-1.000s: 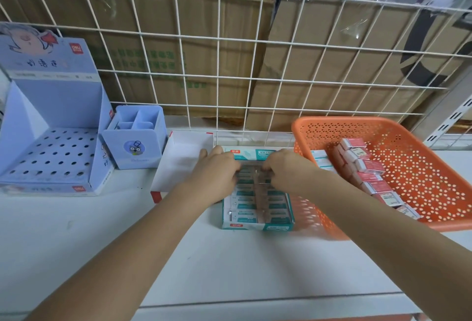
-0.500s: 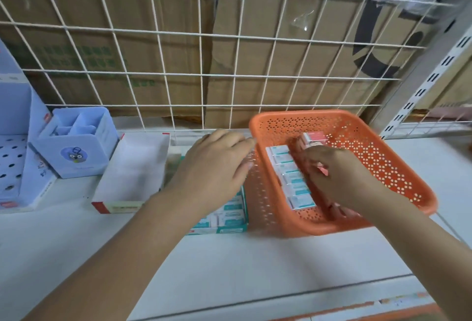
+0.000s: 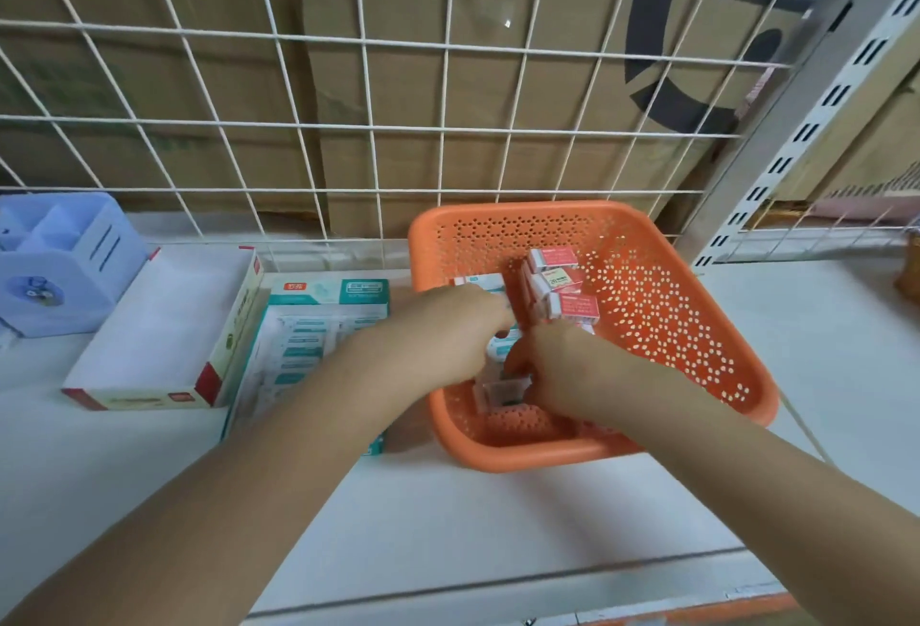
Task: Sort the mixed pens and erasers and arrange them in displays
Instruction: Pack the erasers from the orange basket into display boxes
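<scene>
Progress check: I'd call this roughly the middle, and erasers only so far. Everything sits on the white shelf (image 3: 498, 516), and the orange basket (image 3: 647, 237) is the big thing here, with mixed stock inside it. Just left of the basket lies the teal display box (image 3: 318, 321). It looks mostly filled with rows of teal-wrapped erasers, so that sort seems well underway. Further left of the basket is a white box with red trim (image 3: 164, 326) with nothing in it that I can see, my guess is it's meant for the pink ones. Far left of the basket stands the blue pen holder (image 3: 55, 267). Its compartments look bare and no pens show anywhere. Both hands are down inside the basket. The left hand (image 3: 448, 331) has fingers curled onto the teal erasers (image 3: 480, 281) by the basket's left wall. The right hand (image 3: 567, 366) is curled beside it, nearer the basket's front. I can't tell if either one actually grips anything. The pink erasers (image 3: 567, 287) sit stacked mid-basket, not sorted yet
</scene>
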